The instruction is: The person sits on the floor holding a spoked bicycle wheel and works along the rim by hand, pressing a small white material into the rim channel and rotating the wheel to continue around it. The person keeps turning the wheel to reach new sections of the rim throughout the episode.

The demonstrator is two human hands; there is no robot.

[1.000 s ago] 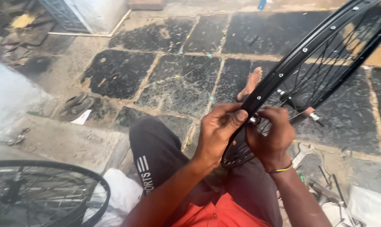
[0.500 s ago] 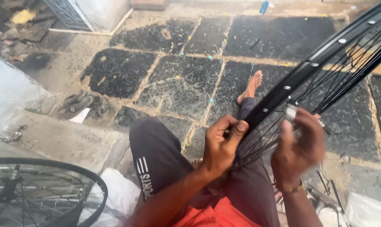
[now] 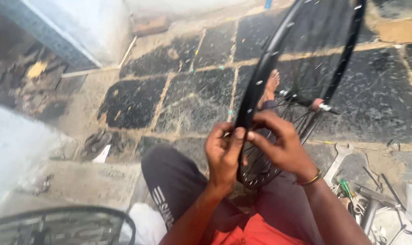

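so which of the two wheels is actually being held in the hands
The black spoked wheel standing in front of the person, gripped at its rim by the left hand and right hand. The other wheel lies untouched at lower left.

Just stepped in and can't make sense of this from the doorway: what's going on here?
A person sits on a stone-paved floor with a black spoked bicycle wheel held upright over their lap. The left hand and right hand both grip the rim at its lower part, close together. A bare foot shows through the spokes. Wrenches and other tools lie at the right, and another wheel lies at the lower left.
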